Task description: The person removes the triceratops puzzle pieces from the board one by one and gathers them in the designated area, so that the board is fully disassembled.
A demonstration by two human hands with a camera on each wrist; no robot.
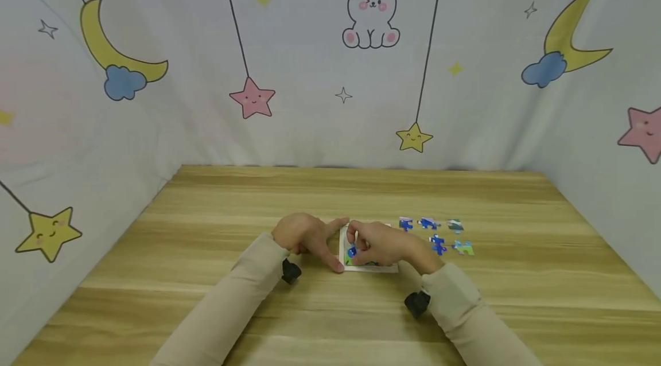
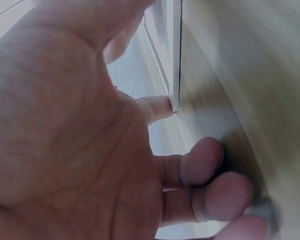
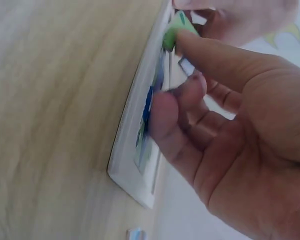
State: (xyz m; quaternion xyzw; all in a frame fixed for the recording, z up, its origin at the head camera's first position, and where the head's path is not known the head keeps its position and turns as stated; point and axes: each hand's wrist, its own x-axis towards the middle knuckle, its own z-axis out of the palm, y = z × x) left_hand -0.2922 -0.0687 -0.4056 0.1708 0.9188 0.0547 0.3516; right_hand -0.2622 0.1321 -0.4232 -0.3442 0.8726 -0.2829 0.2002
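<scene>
A white-rimmed puzzle tray (image 1: 370, 269) lies flat on the table, partly covered by my hands. My left hand (image 1: 310, 235) is spread at its left side, thumb and index fingertips at two corners. In the left wrist view the thumb or fingertip touches the tray's edge (image 2: 177, 60), while the other fingers rest loosely by the table. My right hand (image 1: 383, 243) is over the tray and pinches a green puzzle piece (image 3: 178, 31) between thumb and fingers, at the tray's left end. Blue and green pieces (image 3: 149, 112) lie inside the tray under the right hand.
Several loose puzzle pieces lie right of the tray, among them a blue one (image 1: 438, 244), a green one (image 1: 463, 248) and a grey-green one (image 1: 455, 225). The wooden table (image 1: 232, 194) ends at a printed cloth backdrop (image 1: 320, 136).
</scene>
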